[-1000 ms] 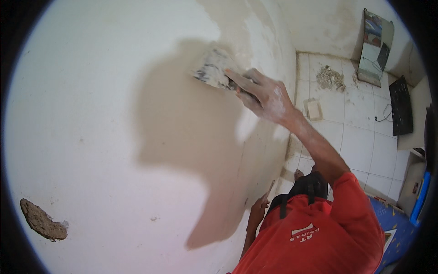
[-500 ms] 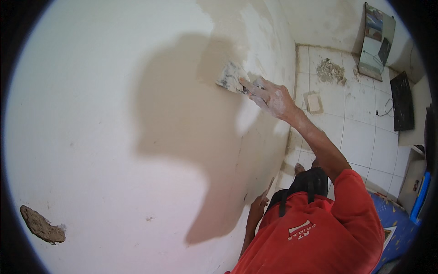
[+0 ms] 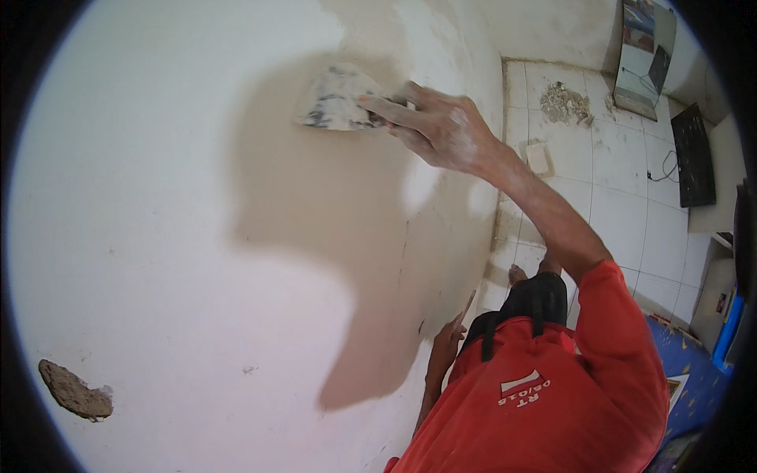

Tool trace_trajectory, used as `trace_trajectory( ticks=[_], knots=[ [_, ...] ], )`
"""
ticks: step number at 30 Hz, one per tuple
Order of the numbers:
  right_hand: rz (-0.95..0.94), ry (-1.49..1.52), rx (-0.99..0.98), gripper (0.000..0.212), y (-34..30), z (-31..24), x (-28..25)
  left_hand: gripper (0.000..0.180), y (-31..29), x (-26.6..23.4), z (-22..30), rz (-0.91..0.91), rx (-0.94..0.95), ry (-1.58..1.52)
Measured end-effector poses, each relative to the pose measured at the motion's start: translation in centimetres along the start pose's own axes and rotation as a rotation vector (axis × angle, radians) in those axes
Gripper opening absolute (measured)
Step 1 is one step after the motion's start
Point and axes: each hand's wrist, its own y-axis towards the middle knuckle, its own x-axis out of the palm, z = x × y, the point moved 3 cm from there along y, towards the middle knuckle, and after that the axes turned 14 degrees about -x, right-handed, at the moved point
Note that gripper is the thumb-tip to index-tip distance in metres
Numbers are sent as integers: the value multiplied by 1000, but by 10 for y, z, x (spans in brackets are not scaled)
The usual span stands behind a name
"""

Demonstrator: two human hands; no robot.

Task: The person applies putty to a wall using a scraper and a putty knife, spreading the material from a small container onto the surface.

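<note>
My right hand (image 3: 445,130), dusted with white powder, grips a wide putty knife (image 3: 341,101) by its handle. White and dark smears cover the blade, which lies against or very close to the white wall (image 3: 158,189). Low down beside the wall, my left hand (image 3: 448,335) is closed around a thin, flat, light brown strip-like piece (image 3: 470,303) seen nearly edge-on; its kind cannot be made out. A damp-looking beige patch (image 3: 367,31) runs up the wall above the blade, and a broad shadow falls around it.
A rough brown hole (image 3: 75,390) breaks the wall at lower left. On the tiled floor (image 3: 623,236) are crumbled debris (image 3: 564,102) and a small pale block-like item (image 3: 539,158). A mirror (image 3: 643,71) and a black flat panel with a cable (image 3: 694,158) lean at right.
My right hand has moved the putty knife leftward and slightly up across the wall. My left hand keeps its hold on the thin piece. The view has shifted slightly.
</note>
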Motion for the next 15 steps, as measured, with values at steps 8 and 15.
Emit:
trace_trajectory(
  ticks=[8, 15],
  knots=[
    [-120, 18, 45, 53, -81, 0, 29, 41, -6, 6, 1, -10, -59, -78],
    [-202, 212, 250, 52, -140, -12, 35, 44, -1, 3, -2, -20, -55, -43]
  ],
)
